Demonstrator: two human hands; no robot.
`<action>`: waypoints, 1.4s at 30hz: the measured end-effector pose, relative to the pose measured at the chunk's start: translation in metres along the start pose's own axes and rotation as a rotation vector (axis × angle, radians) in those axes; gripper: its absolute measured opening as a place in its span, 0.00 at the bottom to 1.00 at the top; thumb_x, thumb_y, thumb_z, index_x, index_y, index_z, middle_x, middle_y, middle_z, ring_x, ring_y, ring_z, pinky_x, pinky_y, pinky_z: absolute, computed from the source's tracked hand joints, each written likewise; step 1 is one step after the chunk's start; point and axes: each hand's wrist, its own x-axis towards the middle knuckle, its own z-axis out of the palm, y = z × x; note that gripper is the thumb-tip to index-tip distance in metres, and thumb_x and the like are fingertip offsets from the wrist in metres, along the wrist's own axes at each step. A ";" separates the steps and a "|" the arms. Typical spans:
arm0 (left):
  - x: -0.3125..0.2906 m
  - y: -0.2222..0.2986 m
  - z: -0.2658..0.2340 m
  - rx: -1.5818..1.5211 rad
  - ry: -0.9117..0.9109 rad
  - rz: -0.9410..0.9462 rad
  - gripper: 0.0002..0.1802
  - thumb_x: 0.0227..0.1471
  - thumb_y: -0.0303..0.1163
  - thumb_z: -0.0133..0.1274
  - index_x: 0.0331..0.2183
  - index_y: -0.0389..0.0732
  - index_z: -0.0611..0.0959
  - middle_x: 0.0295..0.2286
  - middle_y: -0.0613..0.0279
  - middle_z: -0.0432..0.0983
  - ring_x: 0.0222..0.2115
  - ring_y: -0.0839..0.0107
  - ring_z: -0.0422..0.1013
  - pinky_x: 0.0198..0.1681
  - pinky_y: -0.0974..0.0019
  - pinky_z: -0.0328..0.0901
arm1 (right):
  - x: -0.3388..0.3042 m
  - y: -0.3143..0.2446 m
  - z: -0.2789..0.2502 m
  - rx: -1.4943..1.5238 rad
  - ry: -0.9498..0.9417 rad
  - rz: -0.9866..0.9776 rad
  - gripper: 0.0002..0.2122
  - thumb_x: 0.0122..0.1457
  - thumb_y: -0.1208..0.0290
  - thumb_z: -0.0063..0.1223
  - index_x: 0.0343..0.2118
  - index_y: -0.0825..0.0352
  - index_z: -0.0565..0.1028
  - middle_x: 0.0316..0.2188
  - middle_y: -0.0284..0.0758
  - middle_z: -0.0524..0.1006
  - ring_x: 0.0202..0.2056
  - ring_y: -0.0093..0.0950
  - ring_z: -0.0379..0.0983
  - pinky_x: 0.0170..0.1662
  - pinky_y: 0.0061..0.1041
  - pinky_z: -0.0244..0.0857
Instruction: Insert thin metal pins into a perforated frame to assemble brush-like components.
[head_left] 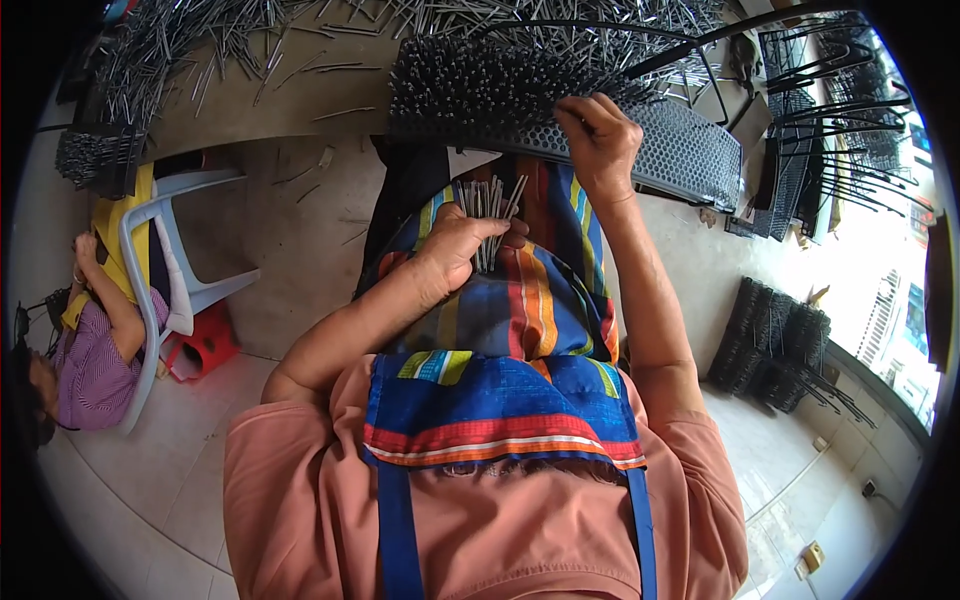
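Note:
My left hand [456, 243] is closed around a bundle of thin metal rods [487, 200] above my lap, the rods' ends sticking up past the fingers. My right hand [604, 145] is pinched over the near edge of a perforated metal rack [690, 152]. Whatever is between its fingertips is too small to make out. Upright metal rods [480, 85] stand densely packed in the rack's left and middle holes, while bare holes show on its right part. A striped apron [500, 320] covers my lap beneath the left hand.
Loose metal rods [250, 40] lie heaped across the far table [240, 105]. A smaller filled rack [98, 160] sits at its left end. Dark racks with long handles [830, 150] crowd the right; more black racks [768, 345] stand on the floor. A co-worker [100, 360] sits left, by a chair [150, 230].

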 end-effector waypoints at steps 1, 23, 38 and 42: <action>-0.001 0.000 0.000 -0.002 -0.001 -0.001 0.12 0.49 0.16 0.52 0.39 0.29 0.81 0.30 0.48 0.81 0.28 0.62 0.79 0.30 0.65 0.74 | -0.001 0.000 -0.001 -0.002 -0.001 0.000 0.06 0.47 0.78 0.62 0.30 0.66 0.80 0.21 0.33 0.74 0.21 0.26 0.72 0.25 0.22 0.64; -0.007 0.012 -0.003 -0.056 0.096 0.047 0.13 0.47 0.17 0.55 0.39 0.31 0.80 0.31 0.50 0.81 0.28 0.63 0.79 0.31 0.64 0.75 | -0.012 -0.028 0.028 0.112 -0.006 -0.025 0.05 0.50 0.76 0.60 0.31 0.66 0.79 0.25 0.36 0.77 0.26 0.37 0.76 0.28 0.29 0.69; 0.003 0.011 0.012 -0.043 -0.027 0.067 0.11 0.49 0.18 0.54 0.38 0.35 0.81 0.30 0.55 0.81 0.29 0.64 0.79 0.32 0.66 0.76 | -0.061 -0.017 0.002 0.792 -0.396 0.718 0.03 0.54 0.76 0.58 0.30 0.70 0.78 0.20 0.28 0.76 0.19 0.14 0.64 0.21 0.18 0.57; 0.003 0.017 0.016 -0.095 0.056 0.030 0.13 0.50 0.18 0.52 0.40 0.35 0.81 0.29 0.56 0.80 0.29 0.65 0.79 0.32 0.65 0.76 | -0.054 -0.017 -0.007 0.945 -0.181 0.834 0.03 0.56 0.77 0.57 0.27 0.69 0.77 0.19 0.26 0.73 0.17 0.12 0.61 0.20 0.14 0.51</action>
